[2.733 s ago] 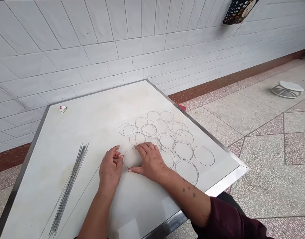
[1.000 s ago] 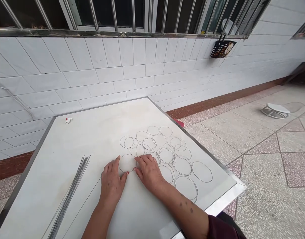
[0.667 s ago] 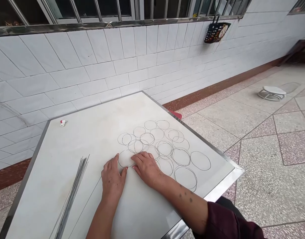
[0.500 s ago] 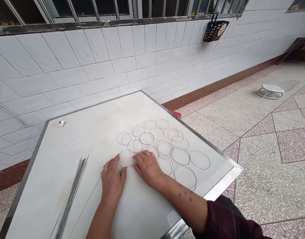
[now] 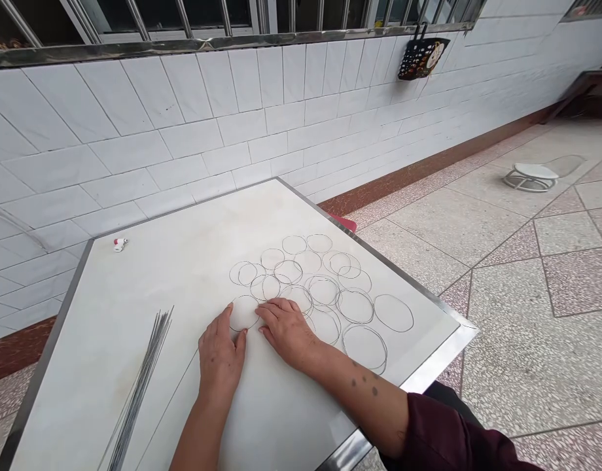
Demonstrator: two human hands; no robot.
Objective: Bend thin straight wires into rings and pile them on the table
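A thin wire ring lies on the white tabletop between my two hands. At its left and lower edge, my left hand grips it with the fingertips and a thumb set apart from them. My right hand has bent fingertips on the ring's right edge, its thumb just below. Where exactly the wire passes under the fingertips is hidden. Several more wire rings lie flat and overlapping beyond and to the right of my right hand.
A bundle of straight wires lies on the left, with a single wire beside it. Small red-and-white pieces sit at the far left corner. A tiled wall runs behind the table; a low stool stands on the floor.
My right hand has shifted slightly left with the wire ring, while my left hand stays almost in place. The whole view has also drifted a little.
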